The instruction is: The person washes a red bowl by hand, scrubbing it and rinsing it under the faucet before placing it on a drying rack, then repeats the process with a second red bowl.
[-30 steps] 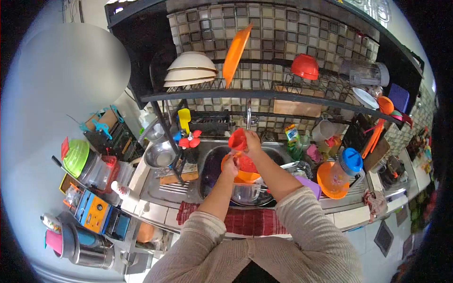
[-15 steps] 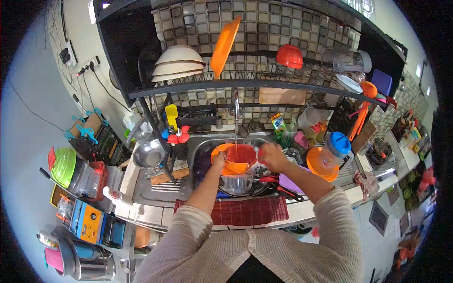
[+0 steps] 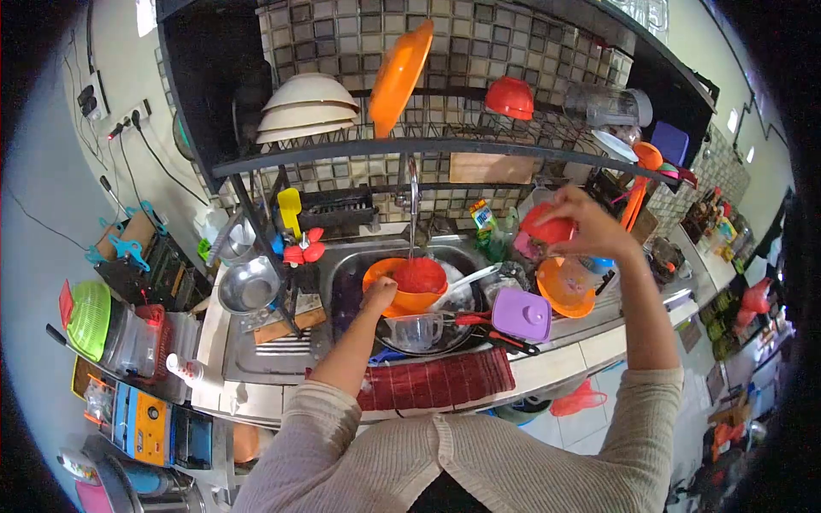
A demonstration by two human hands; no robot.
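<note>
At the clock's centre, inside the sink (image 3: 340, 267), the orange bowl (image 3: 404, 304) sits under the tap (image 3: 414, 181) at twelve o'clock, with water running down into it onto something red whose form is unclear. The left hand (image 3: 379, 294) is closed on the bowl's rim at nine o'clock. Out at two o'clock, the right hand (image 3: 585, 224) is raised, its fingers curved and partly open around a small red bowl (image 3: 546, 226), well apart from the orange one. A clear measuring cup (image 3: 416, 331) lies just below the orange bowl at six o'clock, and farther that way a red cloth (image 3: 434, 380) lies along the sink's front edge. Toward three o'clock are a purple lidded container (image 3: 513, 315) and, beyond it, an orange plate (image 3: 560, 294). A steel bowl (image 3: 249, 287) rests at nine o'clock.
</note>
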